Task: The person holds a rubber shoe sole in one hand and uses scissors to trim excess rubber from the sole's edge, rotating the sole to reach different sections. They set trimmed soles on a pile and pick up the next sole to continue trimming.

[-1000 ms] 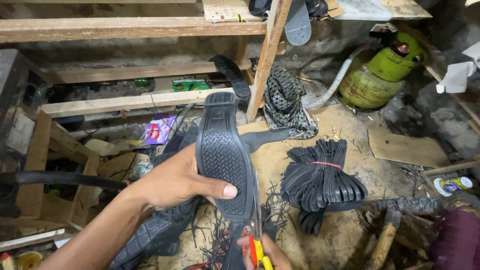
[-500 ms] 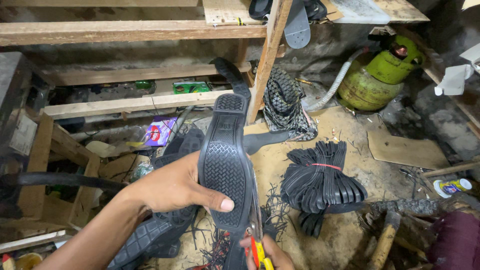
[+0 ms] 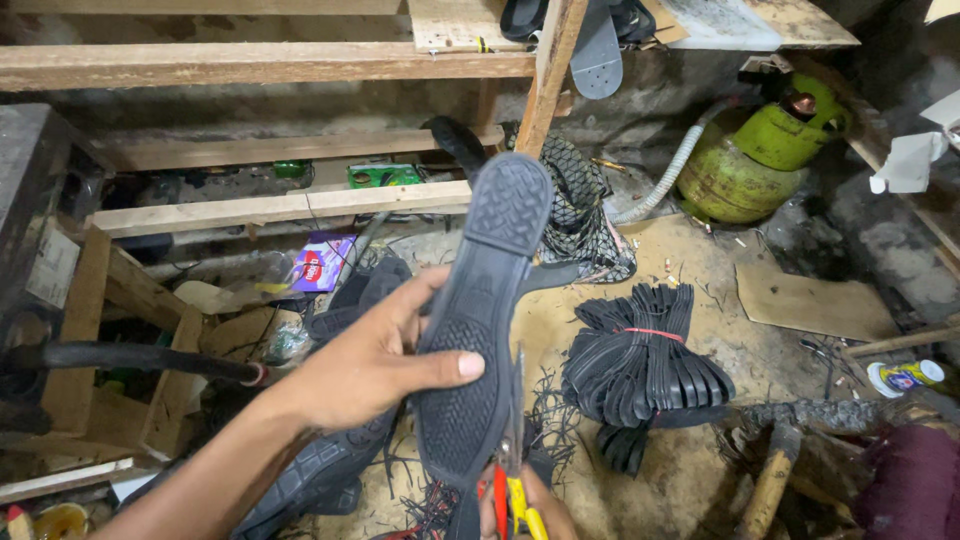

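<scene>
Tied bundle of black soles (image 3: 645, 365) on the floor, green gas cylinder (image 3: 745, 160), wooden shelf (image 3: 270, 208), cardboard scrap (image 3: 815, 300)

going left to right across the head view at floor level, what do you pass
black hose → left hand → black sole → bundle of soles → cardboard → small can

Left grip (image 3: 375, 365): bare hand, no glove, no ring, no watch. Forearm came in from the lower left edge, bare as far as the frame showed; no sleeve or cuff in view. Thumbnail was short, pale, clean-edged. Four fingers and a thumb were visible, knuckles plain. Right grip (image 3: 535, 505): only a small part showed at the bottom edge, bare too, nothing worn on it. Wrist and arm were out of frame.
</scene>
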`<state>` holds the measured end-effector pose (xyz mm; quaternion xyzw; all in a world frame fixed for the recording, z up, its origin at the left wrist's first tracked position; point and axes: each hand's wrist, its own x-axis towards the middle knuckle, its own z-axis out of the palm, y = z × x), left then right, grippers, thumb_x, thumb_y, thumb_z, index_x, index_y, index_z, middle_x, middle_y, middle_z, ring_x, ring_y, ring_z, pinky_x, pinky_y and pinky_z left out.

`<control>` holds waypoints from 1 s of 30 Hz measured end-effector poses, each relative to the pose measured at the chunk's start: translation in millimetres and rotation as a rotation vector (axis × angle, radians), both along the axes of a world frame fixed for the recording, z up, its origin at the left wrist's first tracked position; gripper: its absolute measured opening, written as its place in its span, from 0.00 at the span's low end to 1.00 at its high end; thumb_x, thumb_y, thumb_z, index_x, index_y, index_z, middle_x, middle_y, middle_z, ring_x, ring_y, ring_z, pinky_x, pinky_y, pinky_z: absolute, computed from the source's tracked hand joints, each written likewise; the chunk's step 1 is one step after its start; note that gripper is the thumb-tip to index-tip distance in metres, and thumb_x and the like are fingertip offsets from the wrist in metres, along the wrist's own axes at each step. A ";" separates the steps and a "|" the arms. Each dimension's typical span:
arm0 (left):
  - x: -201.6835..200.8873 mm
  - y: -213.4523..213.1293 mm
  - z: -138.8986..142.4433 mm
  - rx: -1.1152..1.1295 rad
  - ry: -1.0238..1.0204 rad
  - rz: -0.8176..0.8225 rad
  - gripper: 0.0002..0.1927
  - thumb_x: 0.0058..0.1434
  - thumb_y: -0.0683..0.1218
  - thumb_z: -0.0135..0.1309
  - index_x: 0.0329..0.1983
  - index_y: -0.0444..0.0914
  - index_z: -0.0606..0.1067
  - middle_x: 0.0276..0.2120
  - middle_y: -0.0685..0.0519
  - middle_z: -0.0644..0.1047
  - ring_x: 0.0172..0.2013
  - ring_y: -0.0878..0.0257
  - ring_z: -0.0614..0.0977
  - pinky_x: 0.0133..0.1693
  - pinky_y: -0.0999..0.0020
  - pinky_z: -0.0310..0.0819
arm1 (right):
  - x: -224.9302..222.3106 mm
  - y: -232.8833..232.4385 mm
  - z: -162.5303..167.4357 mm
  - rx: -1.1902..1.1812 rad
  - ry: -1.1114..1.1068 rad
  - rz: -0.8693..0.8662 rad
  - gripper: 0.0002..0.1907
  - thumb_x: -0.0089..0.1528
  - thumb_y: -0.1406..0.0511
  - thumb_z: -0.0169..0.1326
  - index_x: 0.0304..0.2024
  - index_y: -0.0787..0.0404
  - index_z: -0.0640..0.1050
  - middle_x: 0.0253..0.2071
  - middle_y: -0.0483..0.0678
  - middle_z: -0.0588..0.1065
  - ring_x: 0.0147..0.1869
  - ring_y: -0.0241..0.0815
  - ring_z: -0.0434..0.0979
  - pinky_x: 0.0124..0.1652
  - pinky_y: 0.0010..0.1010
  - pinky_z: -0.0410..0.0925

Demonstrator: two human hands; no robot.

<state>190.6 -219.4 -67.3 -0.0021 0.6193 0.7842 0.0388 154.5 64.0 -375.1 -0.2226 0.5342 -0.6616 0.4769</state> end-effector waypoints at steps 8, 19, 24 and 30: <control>0.3 1.0 5.6 0.040 -0.026 -0.019 0.36 0.59 0.39 0.60 0.70 0.35 0.61 0.49 0.46 0.80 0.47 0.61 0.82 0.53 0.61 0.78 | 6.4 20.4 5.4 -0.086 0.263 -0.076 0.26 0.64 0.59 0.57 0.60 0.68 0.74 0.32 0.51 0.75 0.37 0.38 0.77 0.43 0.26 0.67; -0.5 1.2 -2.3 0.047 -0.014 0.075 0.30 0.58 0.38 0.60 0.64 0.35 0.68 0.46 0.48 0.82 0.45 0.64 0.83 0.49 0.65 0.80 | 4.4 2.5 22.3 0.105 0.120 0.020 0.36 0.59 0.56 0.58 0.67 0.61 0.67 0.37 0.49 0.76 0.38 0.36 0.78 0.41 0.25 0.71; -1.3 13.1 -13.7 0.140 -0.031 0.085 0.30 0.58 0.37 0.60 0.64 0.36 0.67 0.45 0.48 0.83 0.43 0.64 0.84 0.47 0.65 0.81 | 20.7 -5.5 40.8 -0.046 0.054 -0.229 0.45 0.56 0.60 0.61 0.73 0.65 0.61 0.45 0.53 0.78 0.40 0.40 0.77 0.44 0.28 0.69; 0.2 23.6 -12.7 0.298 -0.127 0.157 0.29 0.57 0.37 0.59 0.62 0.39 0.66 0.41 0.48 0.82 0.40 0.62 0.85 0.44 0.63 0.82 | 21.3 -20.7 60.4 -0.082 0.042 -0.337 0.46 0.59 0.51 0.62 0.71 0.69 0.61 0.64 0.59 0.74 0.66 0.50 0.78 0.66 0.39 0.67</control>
